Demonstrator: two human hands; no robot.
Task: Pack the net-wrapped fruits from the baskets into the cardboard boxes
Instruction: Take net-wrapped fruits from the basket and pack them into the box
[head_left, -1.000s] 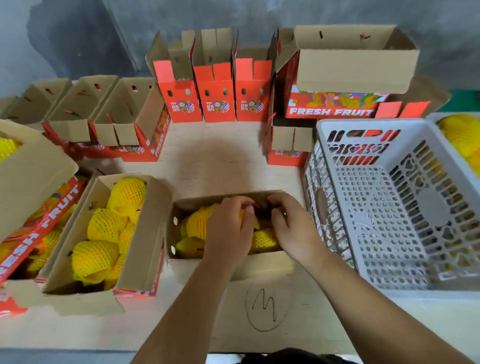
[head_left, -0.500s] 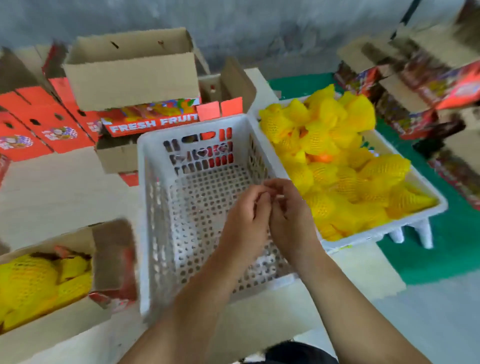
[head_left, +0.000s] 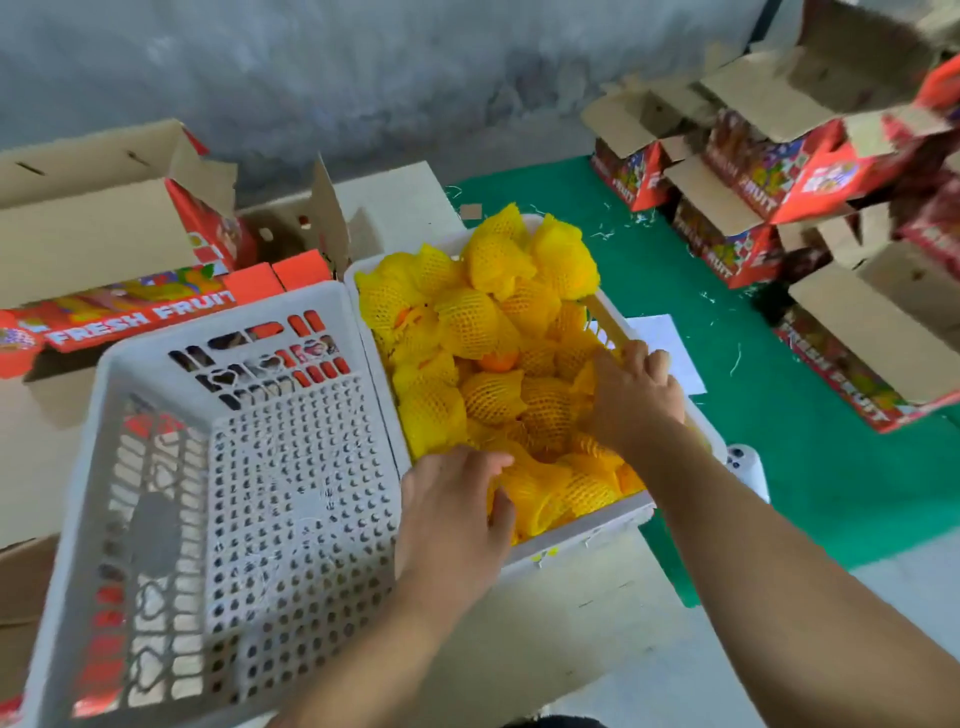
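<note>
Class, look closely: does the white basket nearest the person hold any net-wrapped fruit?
No, the near basket shows only bare perforated floor; the fruits fill the far basket.

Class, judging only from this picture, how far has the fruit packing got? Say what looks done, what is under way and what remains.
Done: the near white basket holds no fruit. In hand: the left hand and the right hand both reach into the net-wrapped fruits heaped in the far basket; a firm grip is not visible. Left: that heap, with open cardboard boxes waiting on the green floor.

Both hands' fingers (head_left: 530, 499) buried in fruit (head_left: 488, 322)
</note>
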